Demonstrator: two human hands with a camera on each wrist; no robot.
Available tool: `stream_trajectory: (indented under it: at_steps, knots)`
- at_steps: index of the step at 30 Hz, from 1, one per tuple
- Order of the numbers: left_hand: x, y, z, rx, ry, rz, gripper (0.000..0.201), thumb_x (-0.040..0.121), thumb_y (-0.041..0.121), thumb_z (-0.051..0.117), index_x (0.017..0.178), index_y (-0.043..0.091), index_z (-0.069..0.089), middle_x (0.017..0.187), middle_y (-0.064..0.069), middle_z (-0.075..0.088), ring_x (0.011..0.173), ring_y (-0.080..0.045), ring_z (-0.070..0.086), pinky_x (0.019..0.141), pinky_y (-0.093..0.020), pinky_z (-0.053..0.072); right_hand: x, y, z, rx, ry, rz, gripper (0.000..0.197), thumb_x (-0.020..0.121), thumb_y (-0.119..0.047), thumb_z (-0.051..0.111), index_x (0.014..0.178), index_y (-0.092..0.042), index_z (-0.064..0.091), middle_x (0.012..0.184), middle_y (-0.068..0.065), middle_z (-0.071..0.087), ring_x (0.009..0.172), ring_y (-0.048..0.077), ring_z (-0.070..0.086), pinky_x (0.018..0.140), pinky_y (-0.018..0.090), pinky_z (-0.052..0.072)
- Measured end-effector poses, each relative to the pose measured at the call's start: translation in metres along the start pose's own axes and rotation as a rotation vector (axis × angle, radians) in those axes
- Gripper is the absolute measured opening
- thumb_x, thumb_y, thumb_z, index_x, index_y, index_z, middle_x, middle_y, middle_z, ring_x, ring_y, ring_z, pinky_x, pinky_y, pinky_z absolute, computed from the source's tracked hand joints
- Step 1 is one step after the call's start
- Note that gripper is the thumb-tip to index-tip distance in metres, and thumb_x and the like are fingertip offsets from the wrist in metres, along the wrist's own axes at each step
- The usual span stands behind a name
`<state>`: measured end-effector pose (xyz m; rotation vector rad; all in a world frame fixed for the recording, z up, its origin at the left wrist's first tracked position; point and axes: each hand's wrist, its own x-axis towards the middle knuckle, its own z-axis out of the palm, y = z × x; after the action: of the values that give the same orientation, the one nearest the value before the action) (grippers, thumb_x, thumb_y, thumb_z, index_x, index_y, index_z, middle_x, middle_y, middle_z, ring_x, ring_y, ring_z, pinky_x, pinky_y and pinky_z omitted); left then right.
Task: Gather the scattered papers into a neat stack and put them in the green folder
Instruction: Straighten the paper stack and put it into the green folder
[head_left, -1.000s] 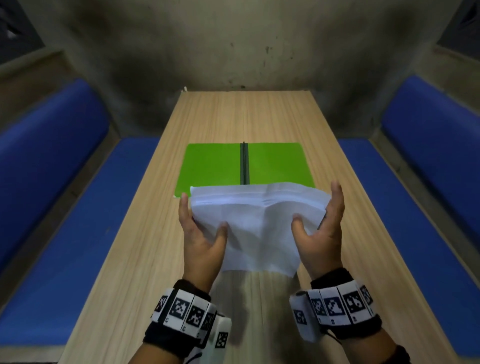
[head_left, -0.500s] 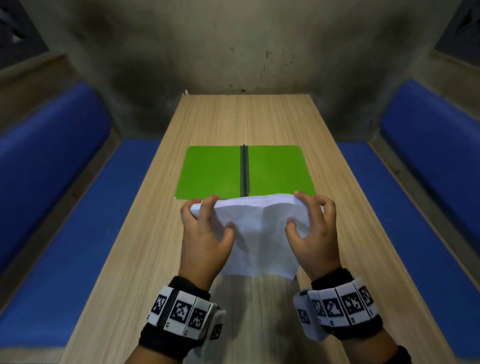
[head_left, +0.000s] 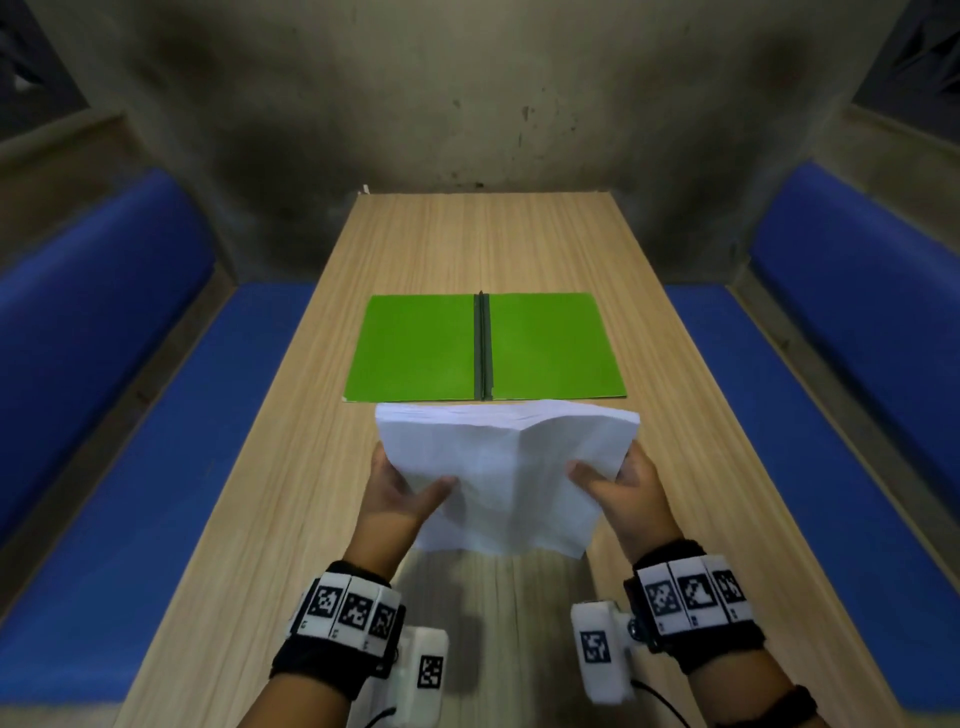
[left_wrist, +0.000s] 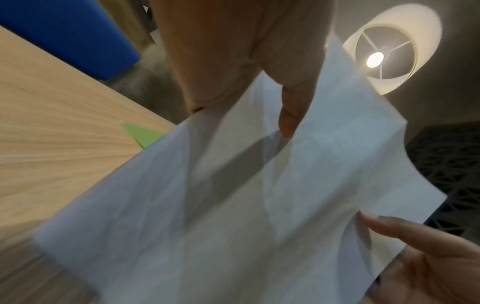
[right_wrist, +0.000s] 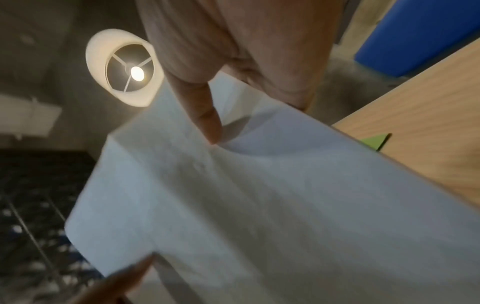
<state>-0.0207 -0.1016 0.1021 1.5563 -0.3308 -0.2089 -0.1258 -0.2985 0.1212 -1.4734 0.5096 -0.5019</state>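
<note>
A stack of white papers is held up off the table, tilted toward me, its top edge level with the near edge of the green folder. My left hand grips the stack's left side, thumb on the front sheet. My right hand grips the right side the same way. The folder lies open and flat in the middle of the wooden table, with a dark spine down its centre. In the left wrist view the papers fill the frame under my thumb. The right wrist view shows the papers too.
Blue padded benches run along both sides of the table. A grey wall closes the far end. A lit round lamp hangs overhead. Bare tabletop lies beyond the folder and near me.
My fingers left the stack's top edge, where they curled half a second ago, and moved down to its sides. The stack is raised and its top edge looks squared.
</note>
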Motion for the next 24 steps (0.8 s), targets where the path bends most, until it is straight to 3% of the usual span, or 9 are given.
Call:
stream_trajectory:
  at_steps: [4,7,10,14,16,18,20,22,24]
  knots:
    - [0.000,-0.011,0.003,0.023,0.062,-0.062,0.042,0.067,-0.004,0.076,0.088,0.024,0.052,0.096,-0.012,0.062,0.066,0.015,0.060,0.062,-0.006,0.049,-0.002,0.014,0.001,-0.049,-0.015,0.120,0.022,0.077,0.005,0.067,0.074,-0.016,0.063,0.059,-0.010,0.072,0.065,0.012,0.063,0.056,0.019,0.053]
    - [-0.001,-0.015,0.006,-0.022,0.117,-0.051,0.043,0.053,0.022,0.080,0.087,0.028,0.055,0.092,-0.001,0.065,0.072,0.009,0.062,0.070,-0.012,0.052,-0.002,0.015,0.003,-0.023,0.070,0.124,0.022,0.076,0.003,0.068,0.068,-0.017,0.063,0.053,-0.009,0.068,0.057,0.008,0.062,0.051,0.017,0.051]
    - [-0.003,-0.026,0.007,-0.057,0.143,-0.092,0.043,0.049,0.025,0.077,0.086,0.028,0.055,0.091,0.006,0.065,0.072,0.009,0.063,0.072,-0.017,0.052,-0.008,0.022,0.002,0.025,0.043,0.179,0.019,0.078,0.004,0.066,0.071,-0.014,0.063,0.060,-0.005,0.068,0.052,0.002,0.063,0.045,0.013,0.049]
    - [-0.006,-0.041,0.003,0.033,0.083,-0.160,0.038,0.059,0.018,0.078,0.087,0.029,0.055,0.092,0.007,0.065,0.073,0.010,0.063,0.080,-0.033,0.051,-0.016,0.038,0.000,0.008,-0.047,0.271,0.021,0.078,0.007,0.064,0.079,-0.014,0.065,0.078,0.004,0.069,0.069,0.017,0.066,0.050,0.016,0.053]
    - [-0.010,-0.047,0.000,0.075,0.040,-0.215,0.034,0.062,0.024,0.076,0.089,0.030,0.057,0.093,0.007,0.066,0.079,0.004,0.064,0.085,-0.039,0.051,-0.016,0.046,0.000,-0.015,-0.057,0.314,0.022,0.077,0.010,0.064,0.081,-0.011,0.065,0.080,0.007,0.068,0.068,0.016,0.068,0.052,0.016,0.053]
    - [-0.012,-0.051,-0.002,0.135,0.013,-0.245,0.037,0.058,0.040,0.071,0.091,0.033,0.057,0.096,0.009,0.066,0.090,-0.010,0.064,0.090,-0.043,0.051,-0.015,0.052,0.003,-0.044,-0.068,0.324,0.019,0.078,0.010,0.063,0.089,-0.006,0.063,0.080,0.000,0.065,0.067,0.007,0.067,0.051,0.010,0.051]
    - [-0.008,-0.053,-0.001,0.172,0.012,-0.244,0.046,0.055,0.049,0.066,0.096,0.032,0.056,0.100,0.005,0.065,0.100,-0.021,0.062,0.092,-0.044,0.049,-0.011,0.055,0.003,-0.077,-0.042,0.345,0.021,0.079,0.002,0.066,0.096,-0.008,0.062,0.081,-0.006,0.064,0.076,0.015,0.065,0.055,0.012,0.051]
    - [0.001,-0.048,0.000,0.185,0.012,-0.216,0.053,0.058,0.041,0.069,0.105,0.022,0.054,0.105,-0.002,0.064,0.104,-0.023,0.060,0.092,-0.038,0.047,-0.007,0.054,0.003,-0.073,-0.016,0.387,0.018,0.080,-0.002,0.067,0.095,-0.010,0.062,0.080,-0.004,0.065,0.076,0.016,0.063,0.057,0.016,0.052]
    - [0.016,-0.043,0.002,0.230,-0.033,-0.188,0.050,0.066,0.025,0.071,0.111,0.016,0.052,0.110,-0.007,0.064,0.107,-0.022,0.059,0.094,-0.035,0.045,-0.003,0.049,0.000,-0.114,-0.033,0.352,0.018,0.081,-0.001,0.065,0.095,-0.011,0.061,0.081,-0.005,0.065,0.076,0.014,0.063,0.054,0.012,0.052]
